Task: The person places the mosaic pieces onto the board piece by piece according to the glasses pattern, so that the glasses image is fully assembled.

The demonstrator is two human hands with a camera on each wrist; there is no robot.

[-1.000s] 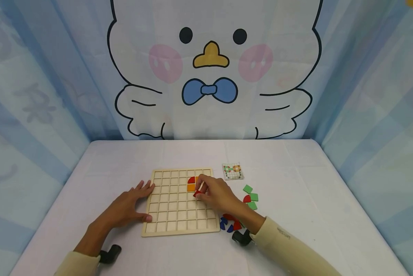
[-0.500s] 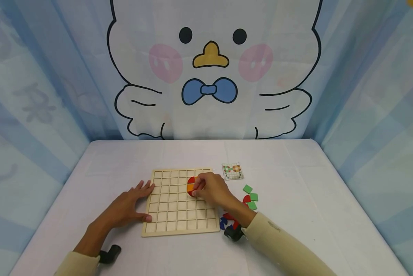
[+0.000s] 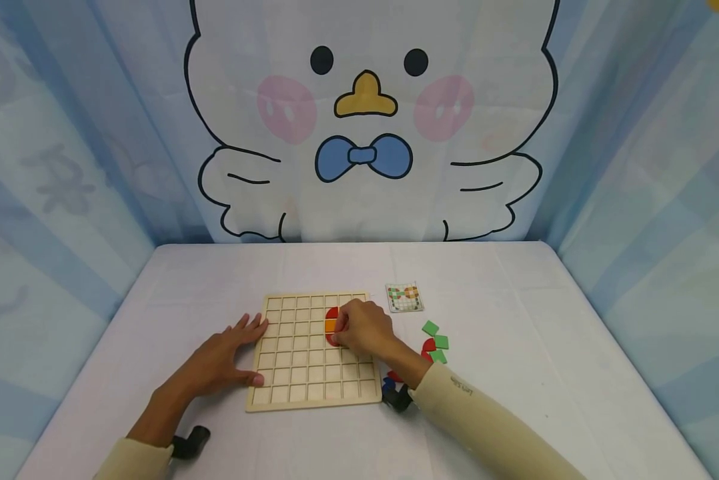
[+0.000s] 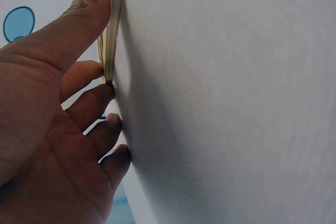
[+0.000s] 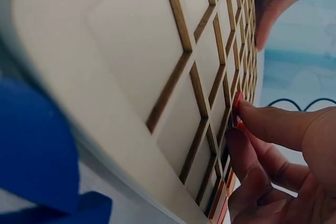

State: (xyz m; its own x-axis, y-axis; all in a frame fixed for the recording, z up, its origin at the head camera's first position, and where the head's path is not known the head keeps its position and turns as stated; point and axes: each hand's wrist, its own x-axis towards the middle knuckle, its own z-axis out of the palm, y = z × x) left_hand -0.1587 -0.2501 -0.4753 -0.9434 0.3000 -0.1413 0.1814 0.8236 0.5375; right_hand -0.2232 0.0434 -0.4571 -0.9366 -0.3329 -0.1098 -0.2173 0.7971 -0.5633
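Observation:
A wooden grid board [image 3: 299, 373] lies on the white table. My right hand [image 3: 367, 330] is over its upper right part, thumb and fingertips pinching a red quarter-circle tile [image 3: 331, 340] at a grid cell. In the right wrist view the thumb presses that red tile [image 5: 238, 102] at the grid lines. Directly above it sits an orange square tile [image 3: 330, 326], and above that another red quarter-circle tile [image 3: 332, 313]. The fingers hide the cells to their right. My left hand [image 3: 218, 360] rests at the board's left edge, fingers extended, thumb on the frame.
Beyond the board's upper right corner lies a small pattern card [image 3: 404, 298]. Green square tiles [image 3: 441, 342] and red pieces [image 3: 429, 345] are scattered right of the board. Blue pieces [image 3: 388, 383] lie by its lower right corner, partly covered by the right wrist's camera [image 3: 398, 400].
My right hand has brought the red tile up and left, from tilted above the board to flat in the cell below the orange square. The left hand has stayed in place.

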